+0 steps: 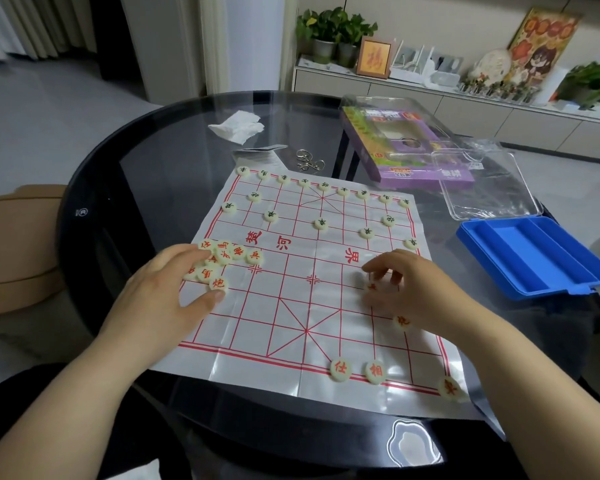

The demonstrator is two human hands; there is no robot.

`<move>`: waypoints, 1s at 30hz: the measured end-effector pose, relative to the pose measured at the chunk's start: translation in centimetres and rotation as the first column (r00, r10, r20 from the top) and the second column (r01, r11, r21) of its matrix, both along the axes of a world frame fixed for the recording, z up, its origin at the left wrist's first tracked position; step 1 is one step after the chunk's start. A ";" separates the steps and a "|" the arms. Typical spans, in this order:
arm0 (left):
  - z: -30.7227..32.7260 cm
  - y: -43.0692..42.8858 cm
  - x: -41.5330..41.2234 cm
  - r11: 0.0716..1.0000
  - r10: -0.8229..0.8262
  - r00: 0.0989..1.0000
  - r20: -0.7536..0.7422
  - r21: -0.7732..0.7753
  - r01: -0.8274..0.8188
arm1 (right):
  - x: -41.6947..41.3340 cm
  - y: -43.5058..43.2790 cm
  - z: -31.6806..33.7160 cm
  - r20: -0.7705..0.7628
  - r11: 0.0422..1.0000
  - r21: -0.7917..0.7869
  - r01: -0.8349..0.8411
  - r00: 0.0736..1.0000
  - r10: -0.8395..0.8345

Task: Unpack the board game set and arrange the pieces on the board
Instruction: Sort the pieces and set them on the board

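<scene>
Board sheet flat on round glass table. Black-marked pieces ranged along far rows. Left hand relaxed, fingers flat over heap of red pieces at left edge. Right hand curled, pinching one red piece on right half. Along near edge, three more red pieces. Blue tray and clear lid just right of sheet.

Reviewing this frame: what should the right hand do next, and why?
Probably set down the red piece the right hand pinches onto the crossing beneath it: the near side of the board is mostly unfilled, and a loose red pile lies by the left hand.
</scene>
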State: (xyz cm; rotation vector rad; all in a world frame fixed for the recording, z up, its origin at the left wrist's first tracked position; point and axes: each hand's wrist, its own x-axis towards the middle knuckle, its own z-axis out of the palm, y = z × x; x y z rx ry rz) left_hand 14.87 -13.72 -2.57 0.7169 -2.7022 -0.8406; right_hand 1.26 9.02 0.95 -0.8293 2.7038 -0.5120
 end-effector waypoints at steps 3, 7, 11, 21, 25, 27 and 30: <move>-0.1 0.0 0.1 1.000 -0.005 1.000 -0.027 0.012 0.005 | 0.3 -0.4 0.5 -0.061 0.997 -0.072 -0.011 0.998 0.007; -0.3 0.1 0.4 0.999 -0.003 0.999 -0.044 0.035 0.005 | 1.3 -3.1 1.0 -0.132 0.982 -0.119 -0.148 0.982 0.132; -0.5 -0.1 0.6 0.999 -0.013 0.999 -0.044 0.030 0.014 | 2.0 -8.0 0.2 -0.134 0.958 -0.086 -0.273 0.956 0.261; -0.6 -0.6 0.7 0.997 -0.053 0.997 -0.049 0.047 0.055 | 1.0 -12.7 -1.4 -0.134 0.963 -0.100 -0.249 0.963 0.235; -0.5 -0.5 0.6 0.998 -0.060 0.998 -0.017 0.029 0.060 | 0.0 -10.3 1.1 -0.141 0.958 -0.187 -0.216 0.971 0.191; -0.5 -0.5 0.6 0.998 -0.068 0.998 0.010 0.018 0.068 | -0.5 -8.4 2.6 -0.165 0.963 -0.225 -0.150 0.980 0.114; -0.5 -0.4 0.5 0.998 -0.062 0.997 0.042 0.006 0.062 | -0.6 -6.0 3.3 -0.149 0.981 -0.162 -0.109 0.985 0.085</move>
